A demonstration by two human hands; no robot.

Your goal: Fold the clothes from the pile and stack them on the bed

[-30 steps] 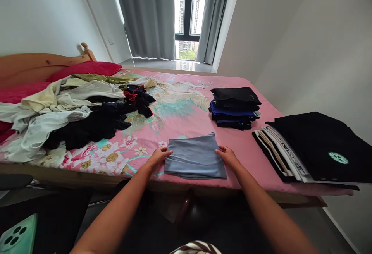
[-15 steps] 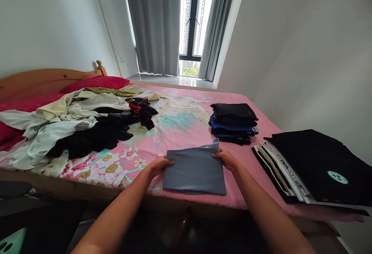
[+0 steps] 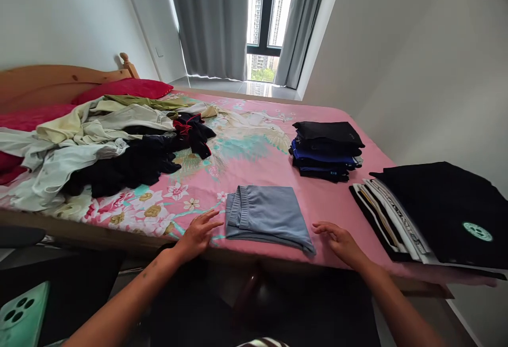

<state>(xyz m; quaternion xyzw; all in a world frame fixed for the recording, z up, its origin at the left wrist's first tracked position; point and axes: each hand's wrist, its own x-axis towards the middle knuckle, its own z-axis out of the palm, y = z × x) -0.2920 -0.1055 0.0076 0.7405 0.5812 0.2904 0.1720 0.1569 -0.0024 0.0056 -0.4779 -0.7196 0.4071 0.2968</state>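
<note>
Folded grey-blue pants lie flat near the front edge of the bed, their gathered elastic waistband showing at the left. My left hand hovers just left of them, fingers apart and holding nothing. On the other side my right hand is open too, its fingers stretched toward the pants' right edge with a small gap between. Beyond my right hand is a stack of folded dark clothes, black and blue. Farther right lies a pile of folded shirts, topped by a black one with a round green-white print.
A loose heap of unfolded clothes in white, cream, olive and black covers the bed's left side, near red pillows. The bed has a pink floral sheet. A mint-green phone lies at the lower left.
Both hands have let go of the grey-blue pants and drawn apart to either side. The pants now lie with the waistband facing up. The view has tilted down slightly.
</note>
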